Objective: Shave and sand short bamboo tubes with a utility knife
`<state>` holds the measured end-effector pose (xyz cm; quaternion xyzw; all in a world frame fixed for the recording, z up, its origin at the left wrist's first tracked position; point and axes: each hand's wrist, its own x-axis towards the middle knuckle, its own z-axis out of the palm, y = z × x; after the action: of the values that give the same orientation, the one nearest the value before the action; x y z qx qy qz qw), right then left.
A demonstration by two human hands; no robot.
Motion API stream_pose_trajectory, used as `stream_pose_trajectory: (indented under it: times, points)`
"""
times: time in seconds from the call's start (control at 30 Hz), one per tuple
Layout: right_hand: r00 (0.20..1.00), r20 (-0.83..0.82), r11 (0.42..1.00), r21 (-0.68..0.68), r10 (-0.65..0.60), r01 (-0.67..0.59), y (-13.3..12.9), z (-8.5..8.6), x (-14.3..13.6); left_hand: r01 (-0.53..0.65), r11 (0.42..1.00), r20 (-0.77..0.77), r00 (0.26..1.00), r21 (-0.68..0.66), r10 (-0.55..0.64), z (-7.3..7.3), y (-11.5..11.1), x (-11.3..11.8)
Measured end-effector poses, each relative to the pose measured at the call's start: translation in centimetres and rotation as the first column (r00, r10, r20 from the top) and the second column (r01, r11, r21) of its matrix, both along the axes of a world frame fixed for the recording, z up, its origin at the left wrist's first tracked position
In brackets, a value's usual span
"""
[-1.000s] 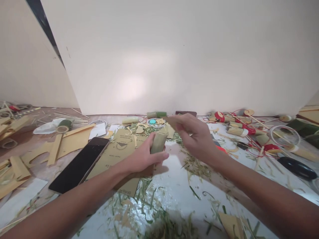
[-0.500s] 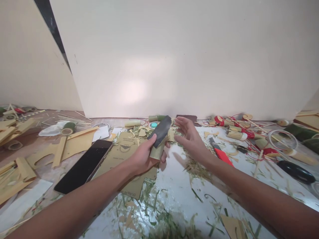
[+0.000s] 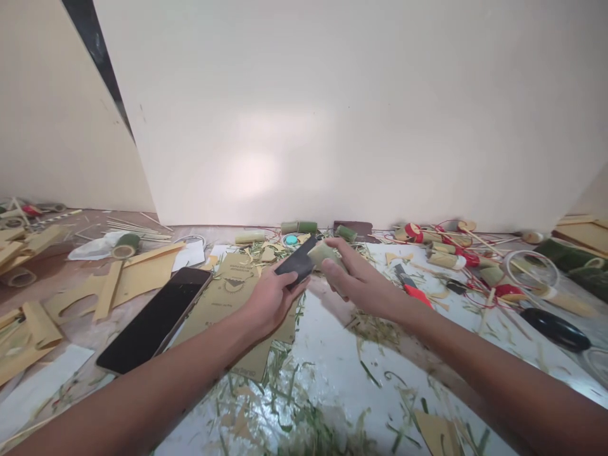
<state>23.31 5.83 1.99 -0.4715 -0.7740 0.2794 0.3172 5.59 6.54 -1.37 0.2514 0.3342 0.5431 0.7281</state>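
My left hand [image 3: 270, 294] is closed around a dark strip of sandpaper [image 3: 298, 259], thumb pressed on its upper face. My right hand [image 3: 356, 278] grips a short, pale bamboo tube [image 3: 325, 254] between thumb and fingers. The tube's left end meets or nearly meets the sandpaper's right edge; I cannot tell if they touch. Under my left hand lies a brown sandpaper sheet [image 3: 232, 316] with printed backing. Green and pale shavings [image 3: 380, 332] are scattered over the white surface below both hands.
A black phone [image 3: 154, 320] lies left of my left arm. A red-handled cutter [image 3: 414, 291] is beside my right wrist. Bamboo pieces with red string [image 3: 468, 256] and a black oval object [image 3: 555, 329] sit on the right. Cut board pieces [image 3: 111, 291] lie left; a white panel [image 3: 332, 126] stands behind.
The bamboo tube has passed from my left hand to my right hand, which was open before. My left hand keeps the sandpaper.
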Motion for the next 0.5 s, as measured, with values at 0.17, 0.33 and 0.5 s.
stream_pose_trajectory:
  times: [0.17,0.33,0.5]
  points:
    - [0.936,0.348,0.990,0.142,-0.055,0.005,-0.2,-0.6,-0.3,0.314,0.949,0.161,0.937,0.005,-0.311,0.1,0.4,-1.3]
    - [0.987,0.138,0.990,0.109,0.079,-0.094,0.0,-0.7,0.1,0.538,0.843,0.302,0.805,-0.009,-0.511,-0.1,1.4,-2.9]
    - [0.972,0.196,0.989,0.039,0.133,-0.144,-0.2,-0.6,-0.1,0.725,0.688,0.283,0.658,0.012,-0.698,-0.4,1.2,-3.0]
